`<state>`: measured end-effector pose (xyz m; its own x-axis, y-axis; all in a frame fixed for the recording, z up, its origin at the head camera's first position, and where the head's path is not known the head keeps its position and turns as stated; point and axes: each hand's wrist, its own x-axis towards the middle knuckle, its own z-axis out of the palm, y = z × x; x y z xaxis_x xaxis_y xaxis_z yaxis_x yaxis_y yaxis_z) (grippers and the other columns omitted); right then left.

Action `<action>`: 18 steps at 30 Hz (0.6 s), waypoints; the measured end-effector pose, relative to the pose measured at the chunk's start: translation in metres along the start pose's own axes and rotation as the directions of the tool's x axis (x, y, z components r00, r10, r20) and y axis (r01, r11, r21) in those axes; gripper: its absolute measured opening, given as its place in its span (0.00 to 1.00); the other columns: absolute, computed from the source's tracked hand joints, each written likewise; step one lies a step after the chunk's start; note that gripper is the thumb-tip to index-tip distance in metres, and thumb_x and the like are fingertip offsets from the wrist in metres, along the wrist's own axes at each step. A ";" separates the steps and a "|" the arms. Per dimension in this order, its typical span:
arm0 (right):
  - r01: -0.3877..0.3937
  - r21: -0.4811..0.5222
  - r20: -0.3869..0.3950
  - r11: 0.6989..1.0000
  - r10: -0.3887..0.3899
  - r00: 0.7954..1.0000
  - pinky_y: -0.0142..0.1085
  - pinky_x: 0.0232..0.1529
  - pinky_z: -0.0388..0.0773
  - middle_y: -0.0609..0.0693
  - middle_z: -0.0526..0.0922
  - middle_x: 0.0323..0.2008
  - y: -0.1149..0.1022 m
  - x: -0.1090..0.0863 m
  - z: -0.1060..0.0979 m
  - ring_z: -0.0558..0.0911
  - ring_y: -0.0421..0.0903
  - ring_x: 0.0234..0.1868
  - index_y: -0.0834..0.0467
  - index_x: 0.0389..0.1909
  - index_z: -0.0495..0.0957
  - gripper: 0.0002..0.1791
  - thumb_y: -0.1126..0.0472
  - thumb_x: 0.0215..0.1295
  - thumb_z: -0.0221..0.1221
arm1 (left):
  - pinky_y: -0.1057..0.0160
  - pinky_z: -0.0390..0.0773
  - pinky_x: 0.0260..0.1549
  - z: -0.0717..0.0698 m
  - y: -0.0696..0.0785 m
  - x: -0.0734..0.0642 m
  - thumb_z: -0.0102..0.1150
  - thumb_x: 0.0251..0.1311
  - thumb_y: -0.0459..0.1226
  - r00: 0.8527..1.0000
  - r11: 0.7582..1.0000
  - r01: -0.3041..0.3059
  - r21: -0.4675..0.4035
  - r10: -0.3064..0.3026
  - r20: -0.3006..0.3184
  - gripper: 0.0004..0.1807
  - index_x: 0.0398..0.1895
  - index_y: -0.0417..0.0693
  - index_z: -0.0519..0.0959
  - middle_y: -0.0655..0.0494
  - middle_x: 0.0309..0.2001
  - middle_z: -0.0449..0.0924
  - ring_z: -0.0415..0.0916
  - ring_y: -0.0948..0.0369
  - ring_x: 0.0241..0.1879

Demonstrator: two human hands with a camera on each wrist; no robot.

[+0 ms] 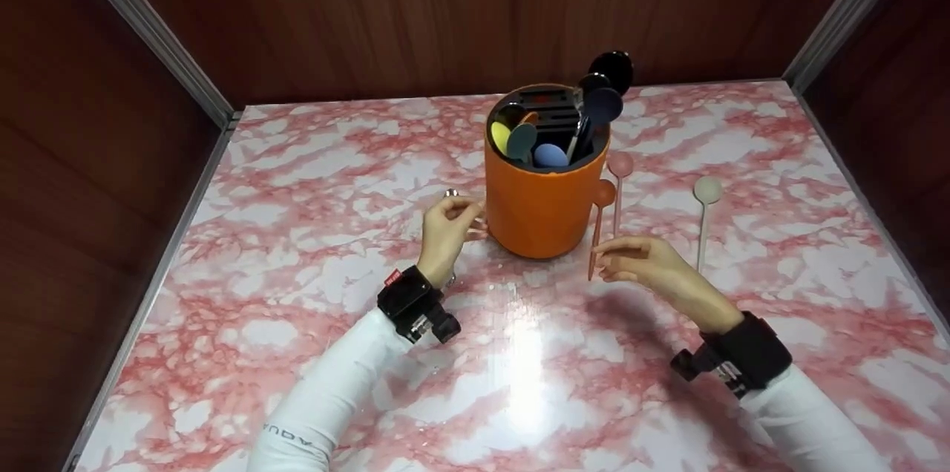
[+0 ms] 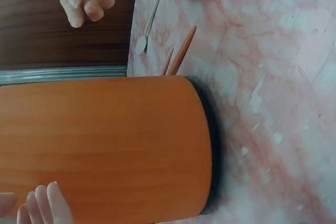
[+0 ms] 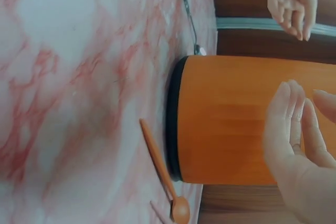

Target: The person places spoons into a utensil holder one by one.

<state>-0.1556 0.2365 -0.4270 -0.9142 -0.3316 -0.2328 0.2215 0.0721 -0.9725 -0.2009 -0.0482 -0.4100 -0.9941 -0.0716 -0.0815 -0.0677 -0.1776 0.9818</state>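
Note:
An orange cylindrical utensil holder point(image 1: 545, 212) stands upright on the table, filled with spoons and other utensils. My left hand point(image 1: 448, 234) is at its left side, fingers loosely bent and holding nothing. Lying partly under that hand is a thin silver utensil point(image 3: 189, 19). To the holder's right, my right hand point(image 1: 649, 264) hovers with relaxed, empty fingers, overlapping the handle end of an orange spoon point(image 1: 604, 194) in the head view. Beside that spoon lie a pink spoon point(image 1: 620, 164) and, farther right, a cream spoon point(image 1: 707, 191).
Black round-headed utensils point(image 1: 612, 71) rise from the holder's back right. A yellow spoon point(image 1: 501, 136), a dark green spoon point(image 1: 522, 139) and a blue spoon point(image 1: 551, 155) show at its front. Brown wooden panels point(image 1: 386, 19) enclose the pink-and-white marbled table point(image 1: 297, 353).

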 end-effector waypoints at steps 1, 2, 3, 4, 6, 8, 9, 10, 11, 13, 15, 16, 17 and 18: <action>0.000 0.000 -0.005 1.000 0.000 1.000 0.35 0.50 0.80 0.57 0.80 0.47 0.001 0.000 -0.001 0.82 0.44 0.43 0.76 0.56 0.71 0.21 0.66 0.68 0.58 | 0.67 0.84 0.24 -0.001 -0.002 0.000 0.55 0.63 0.24 1.000 1.000 0.014 -0.010 -0.014 0.000 0.09 0.42 0.22 0.74 0.51 0.26 0.78 0.76 0.63 0.20; -0.005 -0.003 -0.011 1.000 0.005 1.000 0.35 0.51 0.80 0.56 0.79 0.48 0.003 0.000 -0.003 0.82 0.44 0.44 0.76 0.57 0.71 0.22 0.66 0.68 0.58 | 0.67 0.84 0.24 -0.001 -0.003 -0.001 0.54 0.63 0.24 1.000 1.000 0.025 -0.019 -0.025 -0.001 0.09 0.42 0.22 0.74 0.51 0.26 0.78 0.76 0.64 0.20; -0.010 -0.011 -0.018 1.000 0.010 1.000 0.35 0.51 0.80 0.56 0.79 0.49 0.004 0.000 -0.005 0.82 0.44 0.44 0.76 0.57 0.71 0.22 0.65 0.68 0.58 | 0.68 0.84 0.23 -0.002 -0.005 -0.001 0.54 0.63 0.24 0.999 0.999 0.038 -0.031 -0.038 -0.002 0.08 0.42 0.23 0.74 0.51 0.25 0.78 0.76 0.64 0.20; -0.014 -0.016 -0.025 1.000 0.014 1.000 0.35 0.51 0.80 0.56 0.78 0.49 0.005 0.000 -0.007 0.82 0.43 0.44 0.76 0.57 0.70 0.22 0.64 0.68 0.58 | 0.68 0.83 0.23 -0.002 -0.006 -0.002 0.54 0.63 0.24 0.999 0.998 0.051 -0.039 -0.051 -0.004 0.08 0.42 0.24 0.74 0.51 0.25 0.78 0.76 0.64 0.20; -0.022 -0.028 -0.040 0.999 0.021 0.999 0.35 0.51 0.80 0.56 0.78 0.49 0.007 -0.001 -0.011 0.81 0.42 0.44 0.75 0.57 0.71 0.22 0.63 0.69 0.58 | 0.67 0.84 0.24 -0.002 -0.010 -0.003 0.54 0.62 0.24 0.997 0.996 0.078 -0.048 -0.078 -0.003 0.07 0.41 0.25 0.74 0.51 0.25 0.78 0.76 0.64 0.20; -0.029 -0.036 -0.053 0.999 0.028 0.998 0.34 0.51 0.80 0.53 0.78 0.48 0.009 -0.002 -0.017 0.81 0.41 0.44 0.73 0.57 0.72 0.21 0.63 0.69 0.58 | 0.66 0.85 0.25 -0.003 -0.014 -0.004 0.54 0.62 0.24 0.995 0.994 0.101 -0.048 -0.100 0.006 0.08 0.42 0.25 0.75 0.51 0.26 0.78 0.77 0.62 0.21; -0.028 -0.041 -0.060 0.999 0.026 0.998 0.33 0.50 0.80 0.52 0.79 0.46 0.009 -0.003 -0.019 0.81 0.40 0.44 0.73 0.57 0.72 0.21 0.63 0.69 0.58 | 0.65 0.85 0.26 -0.003 -0.016 -0.005 0.54 0.63 0.24 0.994 0.993 0.114 -0.045 -0.113 0.010 0.08 0.42 0.26 0.75 0.52 0.26 0.78 0.77 0.61 0.22; -0.026 -0.044 -0.065 0.999 0.023 0.998 0.32 0.49 0.80 0.51 0.80 0.45 0.010 -0.003 -0.022 0.81 0.40 0.43 0.73 0.57 0.72 0.21 0.64 0.69 0.57 | 0.65 0.85 0.27 -0.003 -0.019 -0.005 0.54 0.63 0.25 0.992 0.992 0.123 -0.038 -0.122 0.015 0.08 0.42 0.26 0.75 0.51 0.26 0.78 0.77 0.61 0.23; -0.021 -0.051 -0.072 0.999 0.017 0.997 0.31 0.48 0.80 0.50 0.80 0.44 0.011 -0.003 -0.024 0.81 0.39 0.43 0.74 0.57 0.71 0.21 0.64 0.69 0.57 | 0.64 0.85 0.28 -0.003 -0.021 -0.006 0.54 0.63 0.25 0.991 0.991 0.132 -0.032 -0.132 0.020 0.08 0.42 0.26 0.75 0.51 0.27 0.79 0.77 0.60 0.23; -0.001 -0.064 -0.085 0.998 -0.004 0.996 0.30 0.47 0.80 0.47 0.81 0.42 0.013 -0.002 -0.028 0.81 0.39 0.42 0.76 0.57 0.70 0.21 0.65 0.70 0.56 | 0.62 0.85 0.29 -0.004 -0.027 -0.007 0.55 0.63 0.26 0.989 0.989 0.147 -0.023 -0.147 0.030 0.08 0.42 0.27 0.75 0.49 0.28 0.79 0.77 0.60 0.24; 0.023 -0.076 -0.101 0.997 -0.031 0.994 0.30 0.46 0.81 0.48 0.81 0.40 0.015 -0.001 -0.032 0.81 0.39 0.41 0.78 0.57 0.69 0.21 0.67 0.70 0.55 | 0.61 0.86 0.29 -0.004 -0.032 -0.009 0.55 0.63 0.26 0.986 0.986 0.165 -0.020 -0.165 0.035 0.07 0.42 0.27 0.76 0.49 0.28 0.79 0.77 0.60 0.23; 0.034 -0.081 -0.110 0.996 -0.043 0.993 0.30 0.45 0.81 0.47 0.81 0.40 0.017 -0.001 -0.035 0.81 0.39 0.41 0.79 0.56 0.69 0.21 0.68 0.69 0.55 | 0.60 0.86 0.30 -0.005 -0.035 -0.010 0.55 0.63 0.26 0.985 0.985 0.172 -0.022 -0.171 0.039 0.07 0.42 0.27 0.76 0.49 0.28 0.79 0.77 0.61 0.23; 0.043 -0.087 -0.118 0.995 -0.053 0.992 0.30 0.45 0.81 0.47 0.82 0.40 0.018 0.000 -0.037 0.81 0.39 0.41 0.79 0.55 0.69 0.20 0.68 0.69 0.55 | 0.59 0.86 0.30 -0.005 -0.037 -0.010 0.55 0.64 0.26 0.983 0.984 0.177 -0.025 -0.176 0.043 0.07 0.41 0.28 0.76 0.49 0.27 0.79 0.77 0.61 0.23; 0.051 -0.090 -0.123 0.995 -0.062 0.990 0.30 0.45 0.81 0.47 0.82 0.40 0.020 0.000 -0.039 0.80 0.39 0.41 0.78 0.55 0.70 0.19 0.69 0.69 0.54 | 0.59 0.86 0.30 -0.005 -0.039 -0.011 0.55 0.64 0.26 0.983 0.984 0.178 -0.030 -0.177 0.048 0.07 0.41 0.28 0.76 0.49 0.27 0.79 0.77 0.61 0.22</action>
<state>-0.1650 0.2749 -0.4466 -0.9611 -0.2169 -0.1712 0.1430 0.1398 -0.9798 -0.1868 -0.0458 -0.4485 -0.9693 0.0077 -0.2456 -0.2414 -0.2164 0.9460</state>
